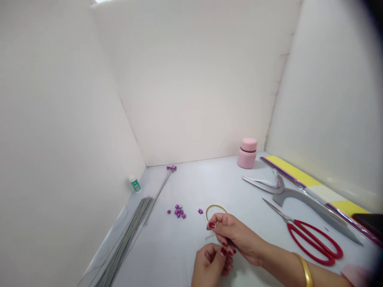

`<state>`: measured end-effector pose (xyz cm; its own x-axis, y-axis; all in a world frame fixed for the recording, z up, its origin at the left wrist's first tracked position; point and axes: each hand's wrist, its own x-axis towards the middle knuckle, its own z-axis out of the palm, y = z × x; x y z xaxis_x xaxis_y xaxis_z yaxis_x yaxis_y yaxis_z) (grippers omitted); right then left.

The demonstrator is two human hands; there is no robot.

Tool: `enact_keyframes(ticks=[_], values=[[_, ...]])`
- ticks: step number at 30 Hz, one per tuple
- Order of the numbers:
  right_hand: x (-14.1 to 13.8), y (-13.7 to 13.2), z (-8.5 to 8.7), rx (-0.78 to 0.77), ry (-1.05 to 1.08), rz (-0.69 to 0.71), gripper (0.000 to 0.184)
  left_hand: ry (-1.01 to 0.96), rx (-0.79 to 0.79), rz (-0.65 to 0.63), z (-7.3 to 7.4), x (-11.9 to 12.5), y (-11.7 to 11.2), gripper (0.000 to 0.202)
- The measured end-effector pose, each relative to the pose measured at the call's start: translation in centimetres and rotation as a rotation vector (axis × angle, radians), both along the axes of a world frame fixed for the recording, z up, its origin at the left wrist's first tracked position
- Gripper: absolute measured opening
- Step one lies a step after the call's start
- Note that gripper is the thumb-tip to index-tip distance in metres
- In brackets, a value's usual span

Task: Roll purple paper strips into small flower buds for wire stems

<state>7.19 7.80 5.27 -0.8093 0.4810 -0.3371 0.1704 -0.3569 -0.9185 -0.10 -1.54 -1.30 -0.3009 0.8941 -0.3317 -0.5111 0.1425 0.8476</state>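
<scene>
My right hand [230, 235] is closed in a pinch above the table, its fingertips close to those of my left hand. A thin gold-coloured curved strip [216, 206] arches out from behind its fingers; where its ends go is hidden. My left hand [211, 263], lower and nearer to me, also has thumb and fingers pressed together, and what lies between them cannot be made out. Just left of the curved strip is a single small purple star-like piece [200, 211]. Several more purple pieces [178, 212] lie in a cluster further left.
At left lie a bundle of grey wires [128, 235], thin stems with purple tips [171, 168] and a white-and-green bottle [135, 183]. To the right are red-handled scissors [311, 239], a large grey cutting tool [302, 195], a yellow-striped pack [314, 185] and a pink jar [247, 153]. White walls surround the table.
</scene>
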Motion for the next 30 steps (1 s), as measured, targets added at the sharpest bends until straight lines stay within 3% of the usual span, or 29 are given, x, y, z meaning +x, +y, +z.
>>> enact_keyframes(ticks=[5,11,15,19,23,30], values=[[-0.6,0.3,-0.3,0.061,0.001,-0.051,0.010,-0.041,-0.017,-0.023,-0.7,1.1,0.1,0.048],[-3.8,1.7,-1.0,0.148,0.024,-0.156,0.009,-0.104,0.001,-0.034,-1.8,2.7,0.3,0.056],[-6.2,2.6,-1.5,0.175,0.036,-0.221,0.005,-0.123,0.013,-0.004,-2.1,2.4,0.6,0.055],[-7.5,3.0,-1.6,0.180,0.040,-0.239,0.017,-0.116,0.001,0.038,-1.9,1.6,0.9,0.052],[-7.9,3.1,-1.5,0.162,0.038,-0.234,0.023,-0.107,-0.010,0.079,-1.5,1.0,0.9,0.053],[-6.6,2.6,-1.7,0.106,0.028,-0.184,0.010,-0.072,-0.011,0.139,-1.1,-0.2,0.9,0.054]])
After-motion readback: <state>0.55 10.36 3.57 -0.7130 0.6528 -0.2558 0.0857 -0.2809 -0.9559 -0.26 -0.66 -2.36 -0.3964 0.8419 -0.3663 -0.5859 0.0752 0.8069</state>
